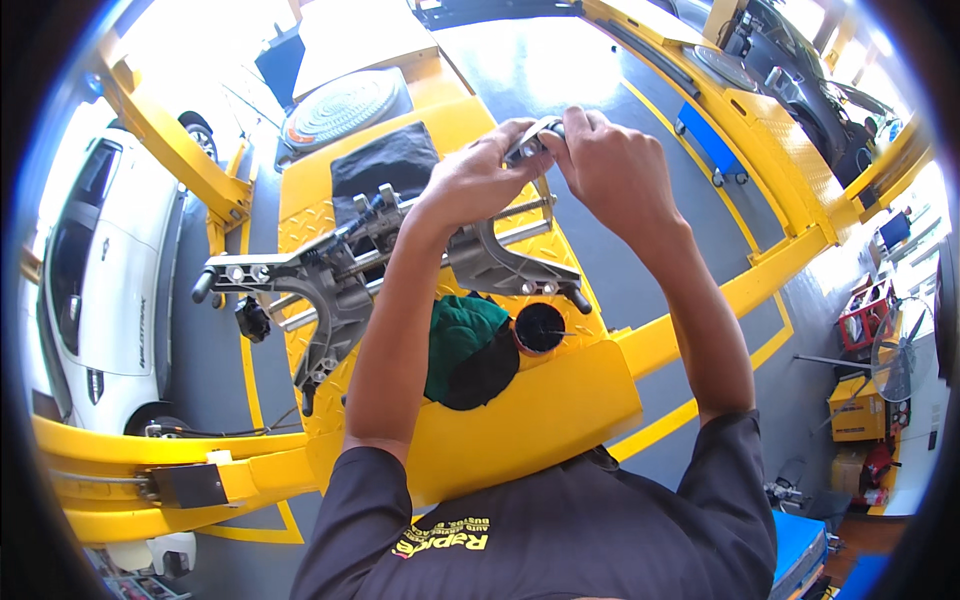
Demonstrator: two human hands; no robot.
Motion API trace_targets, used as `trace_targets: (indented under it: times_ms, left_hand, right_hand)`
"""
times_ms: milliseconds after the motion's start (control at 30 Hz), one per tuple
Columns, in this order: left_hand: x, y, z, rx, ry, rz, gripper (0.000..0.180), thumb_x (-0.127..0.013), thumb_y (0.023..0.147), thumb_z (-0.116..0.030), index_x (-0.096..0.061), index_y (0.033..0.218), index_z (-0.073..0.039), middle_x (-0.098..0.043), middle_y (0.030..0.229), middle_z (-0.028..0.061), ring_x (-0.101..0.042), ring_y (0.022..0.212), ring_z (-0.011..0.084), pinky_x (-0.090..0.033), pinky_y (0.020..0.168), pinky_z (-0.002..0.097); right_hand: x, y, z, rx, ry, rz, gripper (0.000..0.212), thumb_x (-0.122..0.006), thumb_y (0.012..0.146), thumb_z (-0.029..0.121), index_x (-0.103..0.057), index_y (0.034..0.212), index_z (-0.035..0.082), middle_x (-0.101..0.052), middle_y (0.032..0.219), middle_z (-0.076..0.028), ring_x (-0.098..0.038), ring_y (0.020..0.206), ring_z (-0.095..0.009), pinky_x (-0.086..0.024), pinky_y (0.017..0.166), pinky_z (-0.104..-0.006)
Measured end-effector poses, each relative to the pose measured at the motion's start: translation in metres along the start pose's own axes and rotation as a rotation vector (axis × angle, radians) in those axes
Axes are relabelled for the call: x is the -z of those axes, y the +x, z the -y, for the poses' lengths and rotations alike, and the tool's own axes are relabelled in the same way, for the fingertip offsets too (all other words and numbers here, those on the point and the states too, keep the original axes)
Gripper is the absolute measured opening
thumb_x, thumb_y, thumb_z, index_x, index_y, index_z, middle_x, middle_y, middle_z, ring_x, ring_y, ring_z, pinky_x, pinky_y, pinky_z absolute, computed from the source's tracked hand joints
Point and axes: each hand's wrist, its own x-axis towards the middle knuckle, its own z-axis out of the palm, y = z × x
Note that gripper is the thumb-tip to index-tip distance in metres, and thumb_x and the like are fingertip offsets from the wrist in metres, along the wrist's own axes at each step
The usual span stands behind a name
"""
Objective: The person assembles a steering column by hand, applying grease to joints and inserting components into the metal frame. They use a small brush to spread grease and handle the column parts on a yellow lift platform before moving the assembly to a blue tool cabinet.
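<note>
Both arms reach forward over a yellow ramp [540,400]. My left hand [478,178] is closed round a small silver metal part [530,146], most of it hidden by fingers. From the other side, my right hand [618,168] grips the same part, its fingers bent over the far end. Below my hands a grey metal wheel clamp [345,300] with rods and angled arms lies on the ramp, partly behind my left forearm. A green and black cloth item [468,348] rests near my left forearm, beside a dark round container [540,328].
A black cloth [385,162] and a round turntable plate [345,108] sit farther up the ramp. A white car [115,270] stands at left beside a yellow post [175,135]. To the right are a second yellow ramp [790,165], a blue wheeled board [708,140] and a fan [902,350].
</note>
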Motion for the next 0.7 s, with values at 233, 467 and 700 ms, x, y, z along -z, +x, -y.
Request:
trace_targets:
  times_ms: [233, 467, 700]
  left_hand:
    - [0.019, 0.023, 0.006, 0.055, -0.341, 0.32, 0.057, -0.075, 0.099, -0.041, -0.063, 0.133, 0.002, -0.073, 0.111, 0.013, -0.068, 0.105, 0.0199, -0.053, 0.096, 0.0352]
    - [0.019, 0.017, -0.003, 0.034, -0.263, 0.341, 0.088, -0.062, 0.097, -0.075, -0.057, 0.143, 0.0, -0.069, 0.119, 0.0163, -0.07, 0.104, 0.0201, -0.056, 0.093, 0.0357]
    - [0.02, 0.01, -0.011, 0.052, -0.336, 0.3, 0.05, -0.069, 0.106, -0.04, -0.059, 0.138, -0.003, -0.07, 0.112, 0.0102, -0.067, 0.099, 0.0163, -0.054, 0.092, 0.0323]
  right_hand:
    - [0.003, 0.0, 0.002, 0.034, -0.004, -0.005, 0.032, -0.057, 0.111, 0.032, -0.064, 0.113, 0.001, -0.075, 0.094, -0.018, -0.079, 0.077, -0.03, -0.063, 0.063, -0.0378]
    - [0.021, 0.0, 0.005, 0.041, -0.015, 0.066, 0.024, -0.06, 0.108, 0.025, -0.064, 0.108, 0.002, -0.074, 0.09, -0.016, -0.078, 0.076, -0.028, -0.062, 0.064, -0.0368]
    - [0.026, -0.003, 0.006, 0.054, -0.074, 0.061, 0.023, -0.06, 0.109, 0.025, -0.065, 0.107, 0.003, -0.075, 0.092, -0.014, -0.078, 0.078, -0.028, -0.062, 0.066, -0.0367]
